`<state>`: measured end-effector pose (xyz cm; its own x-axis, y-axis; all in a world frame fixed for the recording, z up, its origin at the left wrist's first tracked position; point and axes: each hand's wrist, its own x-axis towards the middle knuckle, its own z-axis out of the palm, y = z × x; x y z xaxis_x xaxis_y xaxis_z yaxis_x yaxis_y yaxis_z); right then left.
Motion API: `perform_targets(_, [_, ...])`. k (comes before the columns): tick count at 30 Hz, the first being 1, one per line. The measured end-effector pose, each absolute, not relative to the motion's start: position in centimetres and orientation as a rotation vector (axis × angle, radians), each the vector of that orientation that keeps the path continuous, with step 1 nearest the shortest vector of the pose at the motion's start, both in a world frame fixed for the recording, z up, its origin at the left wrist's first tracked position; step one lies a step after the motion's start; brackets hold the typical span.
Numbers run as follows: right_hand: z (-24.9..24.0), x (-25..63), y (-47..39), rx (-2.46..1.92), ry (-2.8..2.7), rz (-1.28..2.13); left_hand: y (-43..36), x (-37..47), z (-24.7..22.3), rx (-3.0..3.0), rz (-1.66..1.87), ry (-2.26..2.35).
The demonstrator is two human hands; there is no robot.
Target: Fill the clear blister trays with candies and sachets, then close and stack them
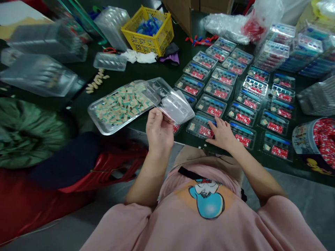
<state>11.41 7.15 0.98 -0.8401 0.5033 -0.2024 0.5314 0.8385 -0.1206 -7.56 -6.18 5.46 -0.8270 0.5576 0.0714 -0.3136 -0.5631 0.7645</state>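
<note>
My left hand (pixel 159 130) is closed on the edge of a clear molded plastic tray (pixel 180 108); a second clear piece seems to overlap it at the upper left. Partly beneath lies a metal tray (pixel 104 129) heaped with small tan and green pieces (pixel 123 104). My right hand (pixel 222 134) rests with fingers spread on a filled clear tray (pixel 195 125) at the near table edge. That tray holds a red-and-white speckled piece, a blue strip and a small pale block. Similar filled trays (pixel 243 118) stand in rows around it.
A yellow basket (pixel 146 38) of blue pieces stands at the back. Stacked filled trays (pixel 277 45) rise at the far right, above a tub (pixel 305 136) of red speckled pieces. Stacked clear trays (pixel 39 75) lie left, near pale oval pieces (pixel 96 82). A red chair (pixel 110 167) adjoins the table.
</note>
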Motion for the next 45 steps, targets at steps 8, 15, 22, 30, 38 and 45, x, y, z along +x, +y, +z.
perform_targets(8, [1.1,10.5,7.6,0.747,2.829,-0.286,-6.0,-7.7,4.9,0.404,2.319,1.132])
perform_targets(15, [2.2,12.6,7.0,0.729,2.796,-0.270,-6.3,-7.6,4.7,0.379,2.326,1.153])
perform_targets(22, [2.9,12.3,6.7,0.748,2.832,-0.276,-5.6,-7.1,5.4,0.360,2.365,1.046])
perform_targets(30, [0.7,11.4,6.4,0.772,2.756,-0.270,-5.0,-7.1,5.4,0.417,2.328,1.116])
perform_targets(38, [2.5,14.1,9.5,0.889,2.904,-0.877,-2.8,-4.9,5.2,0.459,2.132,1.119])
perform_targets(45, [7.3,17.8,13.4,1.074,2.876,-1.231,1.4,2.7,5.0,0.699,1.881,1.039])
